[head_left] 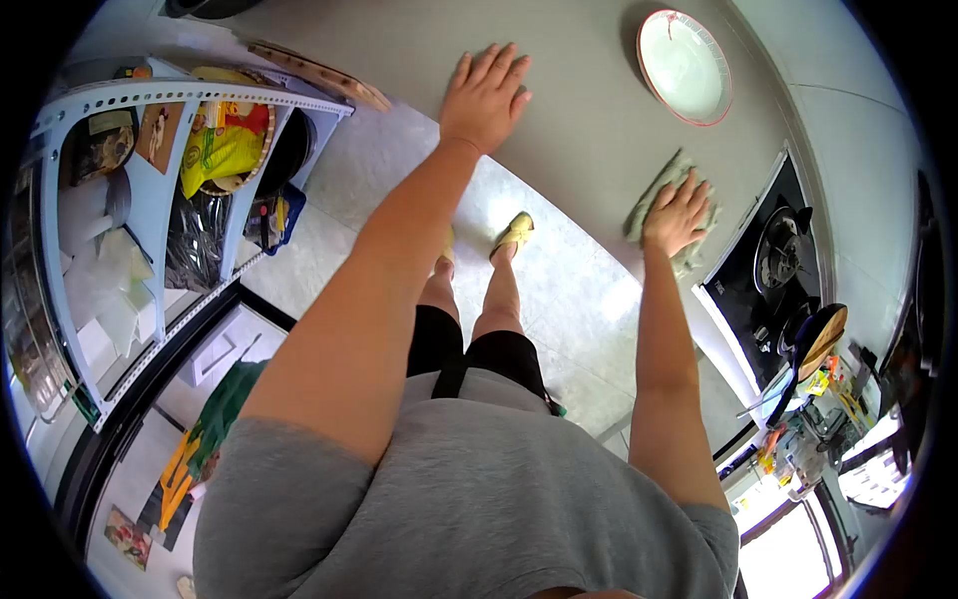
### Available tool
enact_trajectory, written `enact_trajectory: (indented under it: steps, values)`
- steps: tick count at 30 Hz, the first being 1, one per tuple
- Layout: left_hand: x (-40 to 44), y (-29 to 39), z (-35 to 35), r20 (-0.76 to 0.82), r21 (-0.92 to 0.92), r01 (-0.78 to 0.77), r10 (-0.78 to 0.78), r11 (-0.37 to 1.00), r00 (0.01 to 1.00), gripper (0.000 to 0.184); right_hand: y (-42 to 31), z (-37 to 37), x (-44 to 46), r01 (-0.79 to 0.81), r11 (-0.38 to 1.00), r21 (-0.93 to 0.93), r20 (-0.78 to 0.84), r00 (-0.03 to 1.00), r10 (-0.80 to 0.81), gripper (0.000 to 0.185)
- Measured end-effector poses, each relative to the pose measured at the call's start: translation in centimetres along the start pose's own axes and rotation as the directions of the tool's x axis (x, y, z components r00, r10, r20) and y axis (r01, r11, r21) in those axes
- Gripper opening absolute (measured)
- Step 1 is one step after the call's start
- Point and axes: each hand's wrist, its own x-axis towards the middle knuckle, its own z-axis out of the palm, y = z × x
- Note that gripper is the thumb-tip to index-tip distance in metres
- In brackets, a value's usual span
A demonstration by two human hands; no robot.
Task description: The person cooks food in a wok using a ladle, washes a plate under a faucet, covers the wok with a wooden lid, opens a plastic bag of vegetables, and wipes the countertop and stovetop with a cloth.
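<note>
My left hand [486, 97] lies flat on the grey countertop [574, 120], fingers spread, with nothing in it. Farther right, my right hand [677, 212] rests palm down on a pale green cloth [647, 208], its fingers stretched out over the fabric. The cloth is spread on the counter and shows around the hand; its part under the palm is hidden. Beyond the right hand stands a white bowl [684, 70] with a red rim, apart from both hands.
A black gas stove [773, 260] sits right of the cloth, with a pan [813, 339] near its front. On the left is a metal shelf rack [170, 95] holding bags and kitchenware. A wooden board [319, 72] lies by the counter's left end. Below is tiled floor [589, 285].
</note>
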Motion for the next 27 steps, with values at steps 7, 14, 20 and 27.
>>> enact_trajectory:
  steps: [7, 14, 20, 27]
  values:
    - [0.0, 0.1, -0.7, 0.030, -0.039, 0.025, -0.023, 0.999, 0.999, 0.046, -10.8, -0.8, -8.0, 0.148, 0.988, -0.053, 0.050, 0.988, -0.145, 0.061]
    - [0.2, -0.3, -0.8, -0.006, -0.287, 0.070, -0.075, 0.955, 0.997, 0.053, -22.3, -1.4, -3.2, 0.361, 0.915, 0.177, 0.059, 0.925, -0.376, 0.060]
    - [0.8, -0.3, -1.4, 0.106, -0.347, 0.162, -0.133, 0.924, 0.986, 0.062, -31.8, 0.1, 6.6, 0.455, 0.864, 0.215, -0.053, 0.889, -0.455, 0.057]
    - [0.9, -0.7, -1.3, 0.145, -0.230, 0.055, -0.021, 0.972, 0.989, 0.060, -41.4, 1.9, 19.0, 0.555, 0.796, 0.240, -0.198, 0.831, -0.520, 0.054]
